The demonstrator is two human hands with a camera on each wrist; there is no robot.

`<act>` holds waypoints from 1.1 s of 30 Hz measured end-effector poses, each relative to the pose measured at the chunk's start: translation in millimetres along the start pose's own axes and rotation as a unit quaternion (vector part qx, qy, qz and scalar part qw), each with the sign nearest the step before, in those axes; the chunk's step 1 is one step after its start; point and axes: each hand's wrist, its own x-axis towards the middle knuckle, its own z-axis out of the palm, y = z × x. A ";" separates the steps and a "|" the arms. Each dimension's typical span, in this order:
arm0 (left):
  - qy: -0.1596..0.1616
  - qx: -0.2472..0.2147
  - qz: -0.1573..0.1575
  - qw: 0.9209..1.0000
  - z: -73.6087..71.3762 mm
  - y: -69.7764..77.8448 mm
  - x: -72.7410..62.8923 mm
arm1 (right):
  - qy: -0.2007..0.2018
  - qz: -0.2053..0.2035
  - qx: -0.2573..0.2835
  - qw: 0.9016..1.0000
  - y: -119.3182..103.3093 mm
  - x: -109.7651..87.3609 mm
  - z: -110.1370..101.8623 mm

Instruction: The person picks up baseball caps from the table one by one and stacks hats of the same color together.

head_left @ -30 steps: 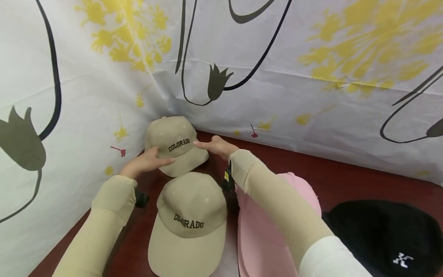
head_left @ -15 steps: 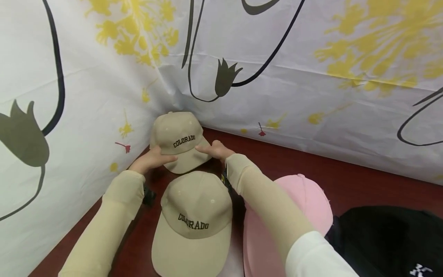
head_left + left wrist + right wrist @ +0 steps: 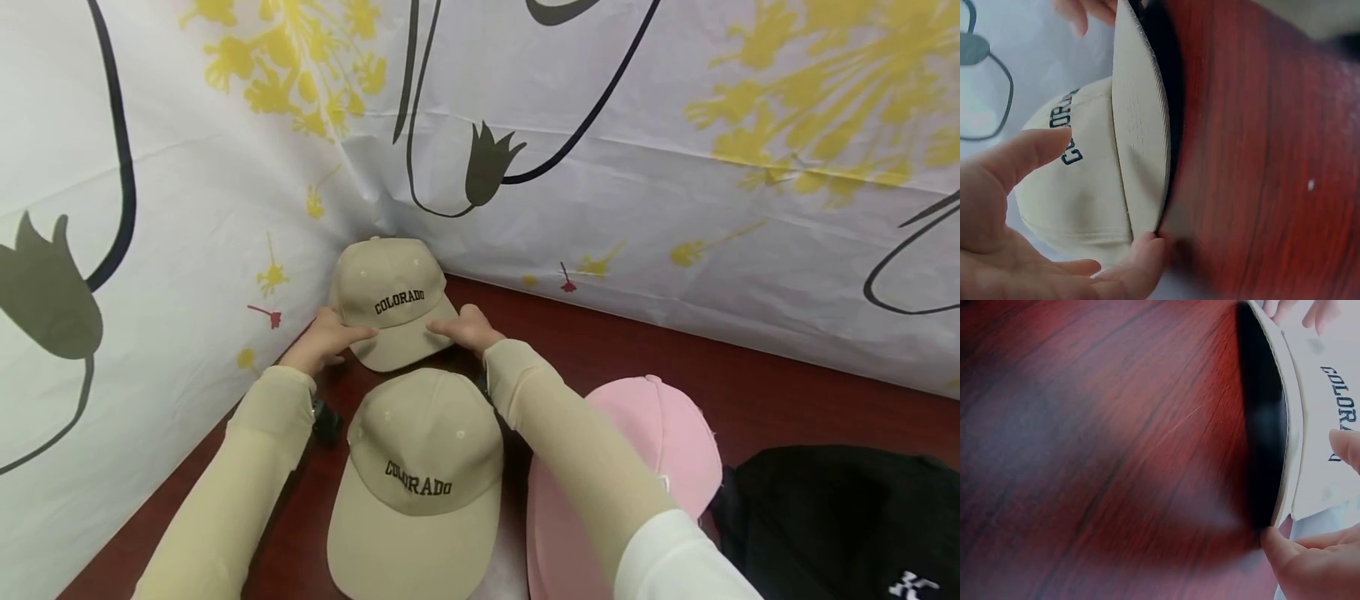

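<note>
A beige cap [image 3: 397,287] lettered COLORADO stands in the far left corner of the dark red table, its brim towards me. My left hand [image 3: 324,340] is at the brim's left side; in the left wrist view its fingertips touch the brim's edge, with the thumb [image 3: 1044,149] spread apart over the crown. At the brim's right side is my right hand [image 3: 468,330]. Its fingertips touch the brim's corner in the right wrist view, and its thumb [image 3: 1344,445] stands apart over the front panel. A second beige COLORADO cap [image 3: 423,467] lies nearer, between my forearms.
A pink cap [image 3: 667,433] lies partly under my right forearm. Right of it is a black cap [image 3: 832,508] with a white mark. A white patterned sheet [image 3: 600,208] rises behind and left of the red table [image 3: 787,392].
Both hands stay at the far beige cap, which shifts slightly back into the corner. The right hand's thumb has come from the crown's side down to over the brim. The head view has swung slightly.
</note>
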 end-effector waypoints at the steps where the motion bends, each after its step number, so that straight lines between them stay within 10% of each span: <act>1: 0.002 -0.014 -0.008 1.000 -0.5 -0.9 2.2 | 0.002 0.001 0.000 1.000 0.4 -0.5 -0.4; 13: 0.039 -0.082 -0.076 0.993 2.7 -3.6 13.8 | 0.036 -0.010 0.003 0.999 3.9 0.0 4.2; 22: 0.080 -0.020 -0.007 0.997 4.8 -3.4 13.6 | 0.028 0.033 0.071 0.997 -0.3 -8.5 0.4; 33: 0.046 -0.003 0.068 0.997 -2.1 7.8 -2.1 | 0.028 0.020 0.136 0.990 -4.2 -11.3 -5.1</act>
